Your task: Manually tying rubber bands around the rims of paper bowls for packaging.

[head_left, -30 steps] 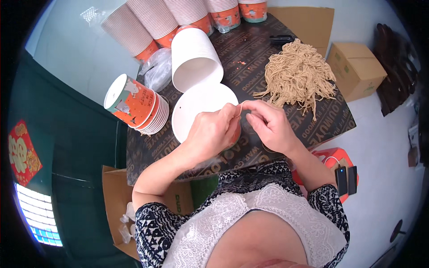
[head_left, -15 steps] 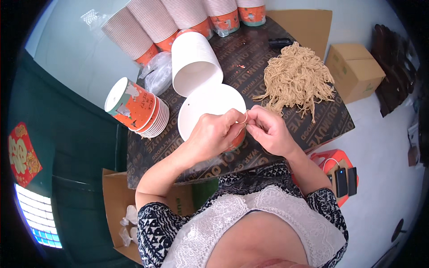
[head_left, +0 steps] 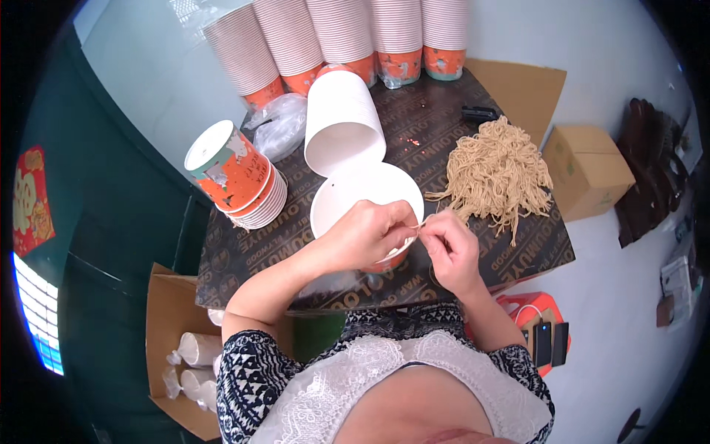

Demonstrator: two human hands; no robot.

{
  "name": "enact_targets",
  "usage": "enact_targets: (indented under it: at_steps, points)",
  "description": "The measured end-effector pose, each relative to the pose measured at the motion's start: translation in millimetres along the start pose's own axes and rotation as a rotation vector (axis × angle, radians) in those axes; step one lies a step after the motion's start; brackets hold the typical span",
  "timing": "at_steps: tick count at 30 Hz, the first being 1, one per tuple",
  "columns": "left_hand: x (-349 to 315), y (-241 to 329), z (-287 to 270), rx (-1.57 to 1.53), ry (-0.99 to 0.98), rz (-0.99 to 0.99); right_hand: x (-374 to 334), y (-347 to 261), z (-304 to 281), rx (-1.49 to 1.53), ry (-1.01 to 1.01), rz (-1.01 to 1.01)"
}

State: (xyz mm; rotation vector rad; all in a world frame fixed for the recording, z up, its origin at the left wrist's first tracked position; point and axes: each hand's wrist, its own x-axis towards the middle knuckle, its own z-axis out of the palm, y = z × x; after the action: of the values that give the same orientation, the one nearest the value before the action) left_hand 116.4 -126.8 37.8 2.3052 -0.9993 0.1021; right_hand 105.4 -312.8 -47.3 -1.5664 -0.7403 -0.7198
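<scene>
In front of me an open paper bucket, white inside with an orange printed outside, stands tilted on the dark table. My left hand is closed over its near right rim, thumb and fingers pinching a thin tan cord. Just outside that rim, my right hand pinches the same cord, its fingertips close to those of the left. The fingers hide most of the cord and whether it passes through the rim. Beyond my right hand lies a loose heap of tan cords.
Behind the bucket lies a white paper bucket on its side. Upturned orange buckets are stacked at left, near a clear plastic bag. Tall bucket stacks line the back. A black object sits by the heap.
The whole view has shifted, so the table appears lower. A cord loop seen at my left fingertips no longer shows; the cord now spans the small gap between both hands.
</scene>
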Motion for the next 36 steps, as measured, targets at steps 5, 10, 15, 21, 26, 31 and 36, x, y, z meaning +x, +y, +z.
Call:
enact_targets:
  at_steps: [5, 10, 15, 21, 26, 31, 36]
  points:
    - [7, 4, -10, -0.41, -0.099, -0.379, -8, -6, -1, -0.167, -0.027, -0.108]
    - [9, -3, -6, -0.285, -0.034, -0.361, -12, -3, -1, -0.209, -0.093, -0.143]
    - [9, -12, 0, -0.153, 0.067, -0.236, -5, -3, 0, -0.368, -0.001, -0.285]
    - [2, -5, 2, 0.153, 0.111, 0.022, -10, -4, 6, -0.197, 0.117, -0.007]
    - [4, -3, -1, 0.304, 0.132, 0.275, -5, -12, 5, 0.494, 0.1, 0.649]
    - [6, -4, -2, 0.287, 0.117, 0.376, -4, -7, 7, 0.643, 0.076, 0.695]
    - [6, -2, 5, 0.061, 0.127, 0.11, -6, -6, 10, 0.647, 0.084, 0.685]
